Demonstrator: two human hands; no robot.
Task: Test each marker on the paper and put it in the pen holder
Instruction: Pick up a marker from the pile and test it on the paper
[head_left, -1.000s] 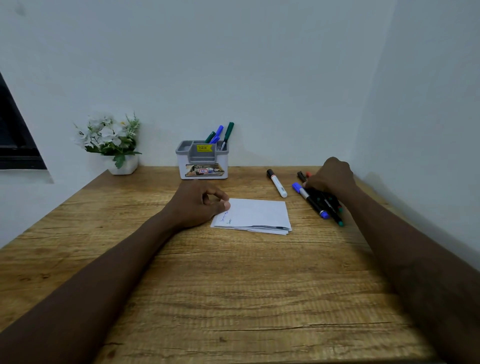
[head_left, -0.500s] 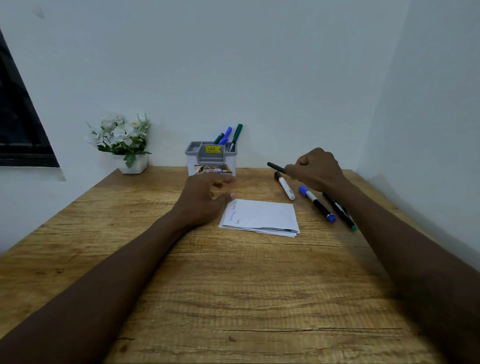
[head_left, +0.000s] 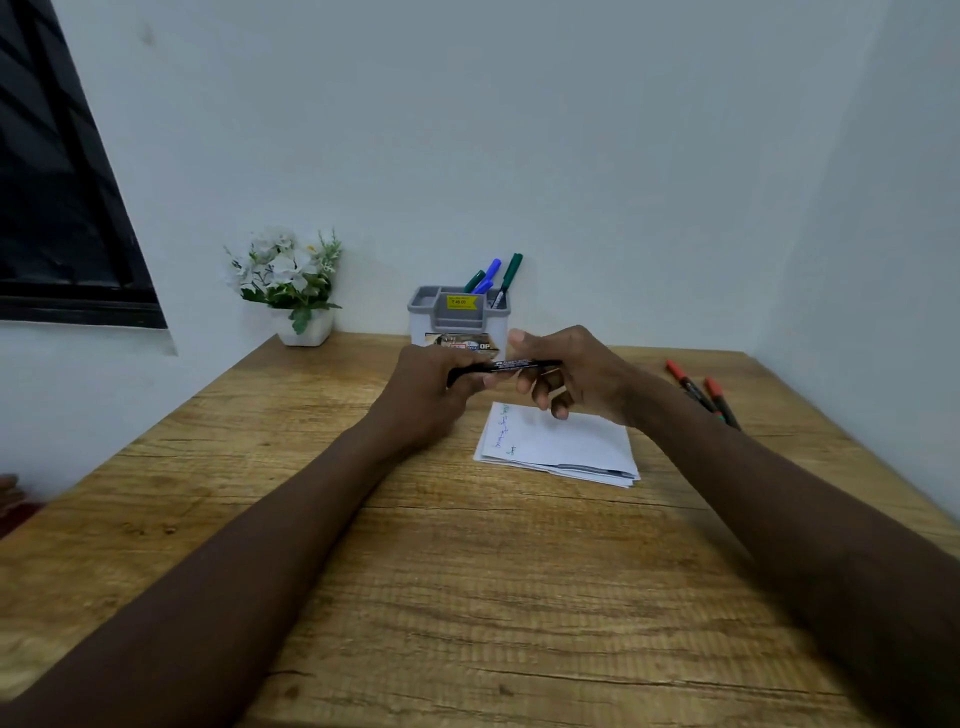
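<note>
Head view, both hands on it: left hand (head_left: 431, 400) pinches one end, right hand (head_left: 576, 379) grips the barrel of the black marker (head_left: 511, 365), level just in front of the pen holder (head_left: 460, 317), over the paper (head_left: 561, 441). A jerky cap pull could fling it. Holder's yellow sticker (head_left: 460, 301) seems to read "45.00"; barrel print unreadable.

There are two hands, the left hand (head_left: 426, 395) and the right hand (head_left: 576, 374), with one black marker (head_left: 511, 365) between them. One pen holder (head_left: 460, 317) has what look like four markers in it: two green markers (head_left: 511, 270) and two blue markers (head_left: 491, 269). Two red-capped markers (head_left: 696, 387) show on the one counter (head_left: 467, 597). There is one small stack of paper (head_left: 566, 447), its sheets too thin to count, one pot of white flowers (head_left: 291, 280) and one dark window (head_left: 57, 208).
</note>
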